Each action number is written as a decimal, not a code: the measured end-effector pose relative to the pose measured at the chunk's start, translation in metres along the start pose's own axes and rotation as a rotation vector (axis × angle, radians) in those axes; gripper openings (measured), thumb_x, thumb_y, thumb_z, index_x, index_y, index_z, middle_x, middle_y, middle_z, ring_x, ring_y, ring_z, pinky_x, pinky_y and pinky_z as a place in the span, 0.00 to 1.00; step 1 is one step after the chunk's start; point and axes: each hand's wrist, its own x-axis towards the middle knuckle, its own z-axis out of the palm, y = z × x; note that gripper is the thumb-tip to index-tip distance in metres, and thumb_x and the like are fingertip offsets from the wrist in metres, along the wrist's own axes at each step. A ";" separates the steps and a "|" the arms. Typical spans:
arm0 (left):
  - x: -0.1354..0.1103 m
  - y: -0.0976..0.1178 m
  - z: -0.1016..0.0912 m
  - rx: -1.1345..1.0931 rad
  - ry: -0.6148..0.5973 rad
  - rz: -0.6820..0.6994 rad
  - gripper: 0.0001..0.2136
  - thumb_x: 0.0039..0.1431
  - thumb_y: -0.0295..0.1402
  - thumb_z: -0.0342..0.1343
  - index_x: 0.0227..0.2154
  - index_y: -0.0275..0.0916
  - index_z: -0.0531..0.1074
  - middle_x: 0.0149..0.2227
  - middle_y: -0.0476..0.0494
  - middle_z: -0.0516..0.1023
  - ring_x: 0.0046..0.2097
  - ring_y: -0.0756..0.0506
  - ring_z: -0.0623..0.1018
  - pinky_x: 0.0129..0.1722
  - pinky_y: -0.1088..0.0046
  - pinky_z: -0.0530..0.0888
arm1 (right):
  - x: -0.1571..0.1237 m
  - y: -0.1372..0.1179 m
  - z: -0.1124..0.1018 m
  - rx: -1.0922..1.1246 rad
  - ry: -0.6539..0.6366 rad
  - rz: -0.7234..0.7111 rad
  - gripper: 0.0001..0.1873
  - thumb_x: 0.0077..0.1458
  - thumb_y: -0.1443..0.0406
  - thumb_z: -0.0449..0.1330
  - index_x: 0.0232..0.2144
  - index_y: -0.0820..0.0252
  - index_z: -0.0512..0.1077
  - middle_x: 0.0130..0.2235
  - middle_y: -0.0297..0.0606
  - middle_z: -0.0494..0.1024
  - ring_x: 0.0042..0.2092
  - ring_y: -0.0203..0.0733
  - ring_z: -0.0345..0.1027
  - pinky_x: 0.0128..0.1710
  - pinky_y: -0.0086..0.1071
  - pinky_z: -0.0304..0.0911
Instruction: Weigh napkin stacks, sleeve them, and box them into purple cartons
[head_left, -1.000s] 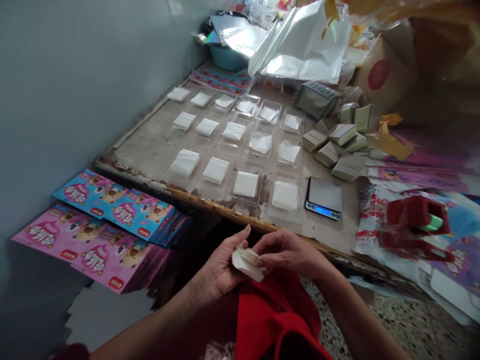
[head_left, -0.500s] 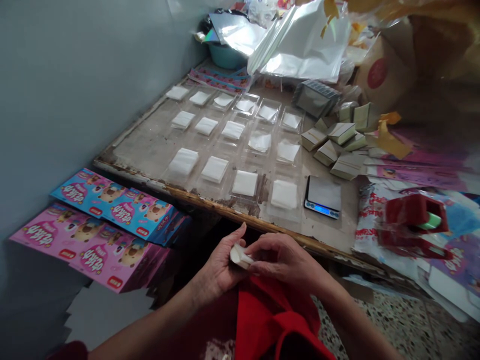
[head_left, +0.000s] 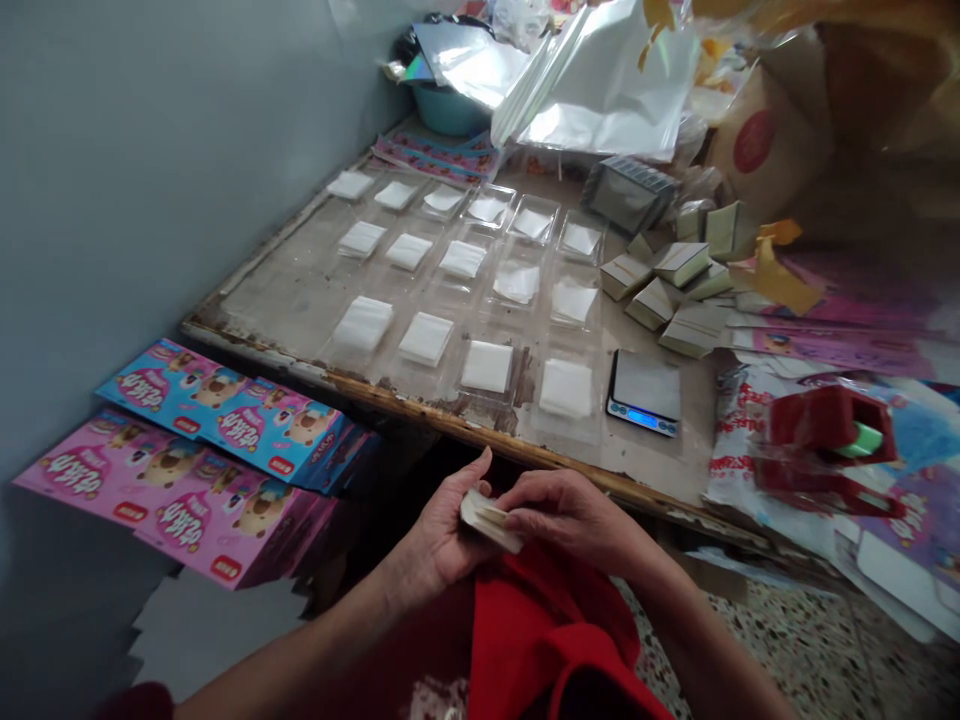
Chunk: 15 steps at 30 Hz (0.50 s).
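Note:
My left hand [head_left: 444,532] grips a small stack of white square paper sheets [head_left: 487,517] in front of the table's edge, thumb raised alongside it. At the stack's right side, the fingers of my right hand [head_left: 574,512] are closed on some of its sheets; how many they hold is hidden. Beyond my hands, clear plastic trays [head_left: 480,405] stand in rows, with piles of similar white sheets [head_left: 568,387] in them. Right of the front row, a small digital scale [head_left: 649,388] has a lit blue display.
Banded paper bundles [head_left: 682,263] lie heaped behind the scale. A red tape dispenser [head_left: 817,425] rests on packaging at the right. Pink boxes [head_left: 161,490] and blue boxes [head_left: 225,405] are stacked by the left wall. Silvery film [head_left: 600,95] and a teal basin [head_left: 450,110] occupy the back.
The held stack now shows more of its face and reaches further to the right, its sheets partly fanned. My right fingers have shifted slightly along it. The view has moved a little.

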 end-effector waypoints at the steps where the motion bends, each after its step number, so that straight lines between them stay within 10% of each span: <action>1: 0.000 0.000 0.000 -0.003 0.001 0.000 0.22 0.62 0.43 0.61 0.17 0.39 0.63 0.17 0.44 0.72 0.21 0.44 0.77 0.25 0.66 0.78 | 0.000 0.000 0.000 0.004 0.004 -0.005 0.15 0.61 0.56 0.64 0.43 0.59 0.82 0.38 0.38 0.82 0.38 0.41 0.74 0.40 0.31 0.67; 15: -0.006 -0.003 0.006 0.010 -0.165 -0.058 0.17 0.66 0.41 0.57 0.31 0.29 0.75 0.25 0.37 0.80 0.27 0.43 0.81 0.32 0.68 0.79 | 0.003 -0.008 0.027 -0.493 0.332 -0.198 0.12 0.58 0.69 0.62 0.40 0.53 0.83 0.32 0.36 0.83 0.33 0.39 0.70 0.38 0.33 0.59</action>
